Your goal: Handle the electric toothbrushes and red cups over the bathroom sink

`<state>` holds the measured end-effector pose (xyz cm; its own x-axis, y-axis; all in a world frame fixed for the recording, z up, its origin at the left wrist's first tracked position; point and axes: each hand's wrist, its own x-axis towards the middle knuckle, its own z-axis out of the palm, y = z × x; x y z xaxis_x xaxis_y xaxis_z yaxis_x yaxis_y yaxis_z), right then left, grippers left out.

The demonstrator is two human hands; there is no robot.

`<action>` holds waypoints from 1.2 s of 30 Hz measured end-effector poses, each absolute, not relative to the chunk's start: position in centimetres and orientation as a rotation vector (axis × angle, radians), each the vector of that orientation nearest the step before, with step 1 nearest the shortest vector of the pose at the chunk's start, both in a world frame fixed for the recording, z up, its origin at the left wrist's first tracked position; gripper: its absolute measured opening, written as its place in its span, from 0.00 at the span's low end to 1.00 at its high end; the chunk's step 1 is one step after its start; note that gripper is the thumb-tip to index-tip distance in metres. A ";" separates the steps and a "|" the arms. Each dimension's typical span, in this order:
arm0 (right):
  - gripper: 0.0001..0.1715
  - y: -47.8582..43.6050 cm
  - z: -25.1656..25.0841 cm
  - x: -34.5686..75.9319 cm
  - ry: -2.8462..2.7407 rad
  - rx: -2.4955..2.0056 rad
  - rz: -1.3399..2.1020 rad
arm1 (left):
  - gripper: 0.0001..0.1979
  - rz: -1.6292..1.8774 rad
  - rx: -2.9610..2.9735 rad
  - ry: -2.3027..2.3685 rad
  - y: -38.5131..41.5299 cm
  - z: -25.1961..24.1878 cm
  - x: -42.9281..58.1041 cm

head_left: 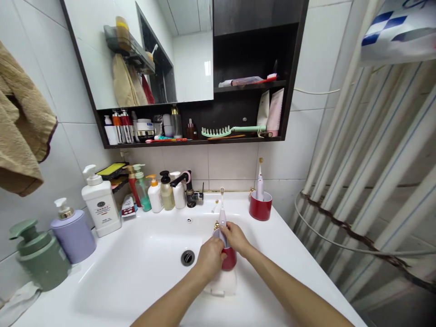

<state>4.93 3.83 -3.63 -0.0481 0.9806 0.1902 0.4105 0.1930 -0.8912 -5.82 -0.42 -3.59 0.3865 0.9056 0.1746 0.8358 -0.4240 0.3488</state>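
Over the right side of the sink, my left hand (211, 260) is closed around the rim of a red cup (230, 260) with a pale inside. My right hand (237, 237) is closed on a pale pink electric toothbrush (222, 215), which stands upright with its brush head up and its lower end inside the cup. A gold-coloured ornament (216, 225) shows at the cup's far side. Under the cup lies a whitish, translucent item (223, 285) whose kind I cannot make out. A second red cup (260, 210) on the back right counter holds another electric toothbrush (260, 184).
A black faucet (191, 193) stands behind the white sink (136, 254) and its drain (187, 258). Several pump bottles (101, 206) line the left and back. A small brush head (215, 205) lies behind the basin. Above hangs a dark mirror cabinet (250, 102); pipes (368, 168) run along the right.
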 end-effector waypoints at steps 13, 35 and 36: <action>0.15 13.4 2.7 9.5 -1.644 -1.653 0.522 | 0.08 0.722 2.571 1.591 10.0 1.4 0.1; 0.29 8.3 7.0 8.3 -1.478 -1.267 0.345 | 0.33 1.616 1.556 0.977 8.0 6.5 -1.7; 0.31 6.9 7.6 7.8 -1.474 -1.169 0.377 | 0.35 1.628 1.493 0.817 6.8 7.4 -1.8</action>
<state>7.79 6.85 7.59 0.1573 0.8123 0.5616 0.4429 0.4503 -0.7753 -1.77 6.82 7.41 -0.0208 0.8644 0.5024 -0.1138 -0.5013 0.8578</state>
